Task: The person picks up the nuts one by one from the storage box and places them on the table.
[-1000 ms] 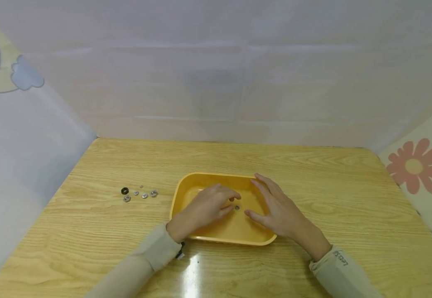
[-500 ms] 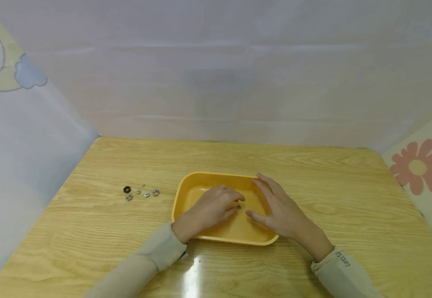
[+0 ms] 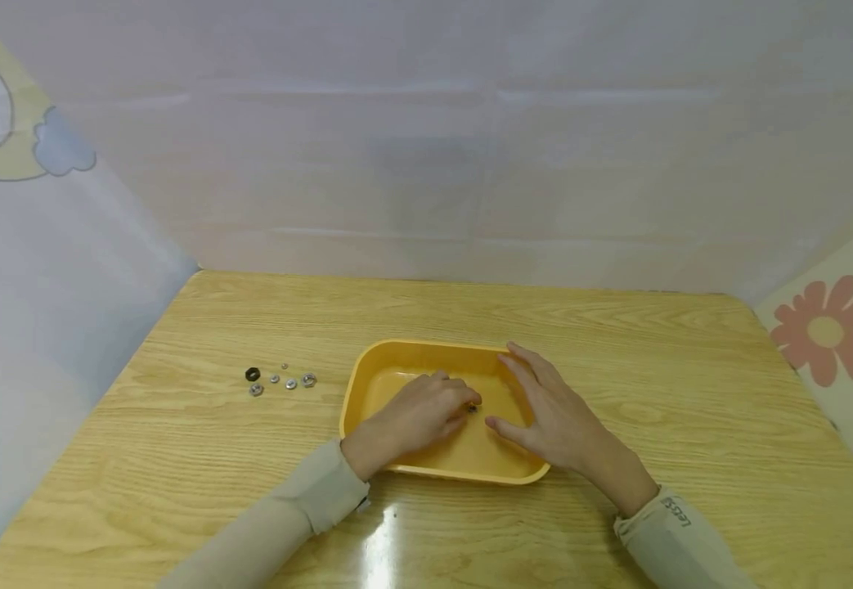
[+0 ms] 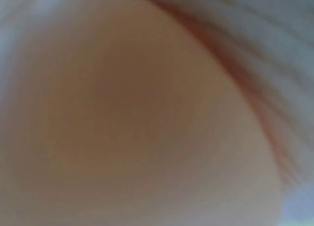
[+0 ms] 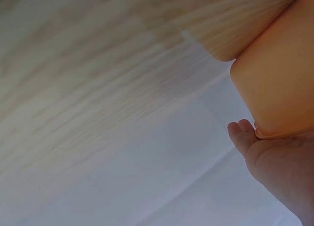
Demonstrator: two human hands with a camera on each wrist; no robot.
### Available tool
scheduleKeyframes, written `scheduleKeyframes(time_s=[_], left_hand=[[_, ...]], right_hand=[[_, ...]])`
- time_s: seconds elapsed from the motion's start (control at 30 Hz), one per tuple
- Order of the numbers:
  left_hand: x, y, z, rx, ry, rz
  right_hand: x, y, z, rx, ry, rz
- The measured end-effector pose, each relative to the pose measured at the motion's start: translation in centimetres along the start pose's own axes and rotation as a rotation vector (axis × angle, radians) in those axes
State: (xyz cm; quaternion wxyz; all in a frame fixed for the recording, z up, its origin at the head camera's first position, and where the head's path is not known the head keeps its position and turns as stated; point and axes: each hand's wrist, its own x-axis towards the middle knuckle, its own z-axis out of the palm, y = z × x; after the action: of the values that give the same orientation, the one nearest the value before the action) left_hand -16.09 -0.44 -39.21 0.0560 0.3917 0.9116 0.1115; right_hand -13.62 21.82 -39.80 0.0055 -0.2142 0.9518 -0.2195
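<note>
A yellow plastic basin (image 3: pixel 397 352) sits on the wooden table in the head view. Inside it, a small dark metal nut (image 3: pixel 473 408) lies at the fingertips of my left hand (image 3: pixel 419 413), partly covered by them. The left index finger and thumb are bent together and pinch at the nut. My right hand (image 3: pixel 554 413) rests over the basin's right rim, its fingers spread and fairly straight, the thumb reaching inside. In the right wrist view, the fingers (image 5: pixel 243 135) lie against the basin's edge (image 5: pixel 274 84). Blurred skin and sleeve fill the left wrist view.
Left of the basin, a black nut (image 3: pixel 253 374) and several silver nuts (image 3: pixel 290 384) lie loose on the table (image 3: pixel 176 458). A pale cloth wall (image 3: pixel 426 164) stands behind the table, with printed sides at left and right.
My left fingertips have come down and drawn together on the nut, now partly hiding it. The right hand stays at the basin's rim. The head view has shifted slightly.
</note>
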Motion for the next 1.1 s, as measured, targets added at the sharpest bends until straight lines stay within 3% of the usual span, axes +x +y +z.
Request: scheduleKeyframes(time_s=[0.37, 1.1], left_hand=[[0.1, 0.02, 0.22, 0.068, -0.045, 0.015], [-0.16, -0.02, 0.3, 0.138, -0.005, 0.011]], right_hand=[[0.03, -0.04, -0.11, -0.005, -0.003, 0.007], [-0.02, -0.18, -0.12, 0.011, -0.013, 0.017]])
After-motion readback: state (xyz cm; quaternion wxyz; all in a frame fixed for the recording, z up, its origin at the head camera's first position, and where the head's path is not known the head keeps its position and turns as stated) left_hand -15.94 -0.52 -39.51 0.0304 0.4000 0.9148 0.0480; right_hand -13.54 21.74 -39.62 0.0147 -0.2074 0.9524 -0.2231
